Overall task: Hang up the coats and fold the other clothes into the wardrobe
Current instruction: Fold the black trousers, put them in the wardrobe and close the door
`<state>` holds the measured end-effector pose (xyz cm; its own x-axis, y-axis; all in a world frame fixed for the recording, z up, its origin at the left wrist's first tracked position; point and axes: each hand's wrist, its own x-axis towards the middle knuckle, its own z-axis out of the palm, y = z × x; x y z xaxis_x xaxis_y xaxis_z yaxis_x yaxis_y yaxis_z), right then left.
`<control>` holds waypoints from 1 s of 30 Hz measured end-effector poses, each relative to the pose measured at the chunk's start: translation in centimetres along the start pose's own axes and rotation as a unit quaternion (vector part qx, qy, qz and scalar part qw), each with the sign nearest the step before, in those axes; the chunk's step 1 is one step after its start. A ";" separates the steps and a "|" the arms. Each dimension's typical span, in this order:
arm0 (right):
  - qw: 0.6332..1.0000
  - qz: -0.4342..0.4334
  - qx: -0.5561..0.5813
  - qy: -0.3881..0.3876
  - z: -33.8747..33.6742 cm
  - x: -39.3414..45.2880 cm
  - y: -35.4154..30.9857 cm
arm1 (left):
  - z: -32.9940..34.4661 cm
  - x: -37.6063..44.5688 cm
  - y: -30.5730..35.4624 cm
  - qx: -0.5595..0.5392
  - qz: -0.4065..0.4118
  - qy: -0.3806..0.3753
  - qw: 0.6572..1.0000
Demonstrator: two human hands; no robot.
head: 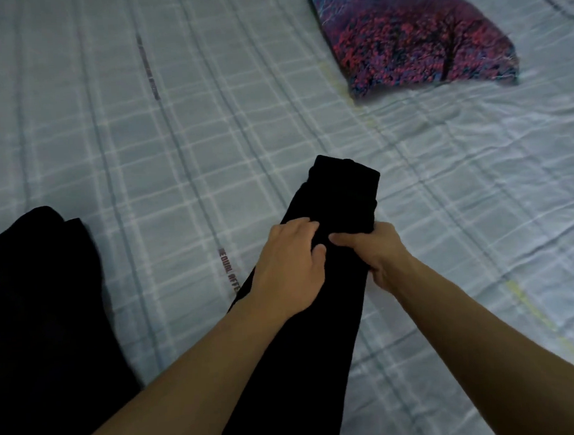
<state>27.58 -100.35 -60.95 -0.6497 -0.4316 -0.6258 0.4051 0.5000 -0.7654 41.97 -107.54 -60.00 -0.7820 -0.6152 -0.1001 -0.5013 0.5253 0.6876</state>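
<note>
Nearest to me, my left hand [290,267] and right hand [375,252] both grip the black trousers [317,315], fingers [299,226] curled into the cloth near its rolled far end. I judge I should keep the roll tight and its edges even. The trousers lie mid-bed on the checked bedsheet [142,141]. Another black garment [40,296] lies by the left edge; a purple-red printed pillow [416,41] sits far right.
</note>
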 end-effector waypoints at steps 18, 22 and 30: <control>0.858 -0.454 -0.088 -0.225 9.9 -13.2 -6.5 | -13.8 -5.0 1.8 -0.496 -0.059 0.157 0.852; 0.765 -0.534 -0.317 -0.168 17.3 -17.6 -6.7 | -21.2 -10.4 -1.7 -0.591 -0.079 0.175 0.783; 0.687 -0.509 -0.412 -0.315 32.4 -23.1 -2.7 | -27.9 -20.9 -16.5 -0.586 -0.258 0.264 0.721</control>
<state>62.34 -116.05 -49.29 0.1861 -0.9821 0.0301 -0.7234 -0.1577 -0.6721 76.88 -119.77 -49.22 -0.1987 -0.8512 -0.4857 0.2240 -0.5219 0.8230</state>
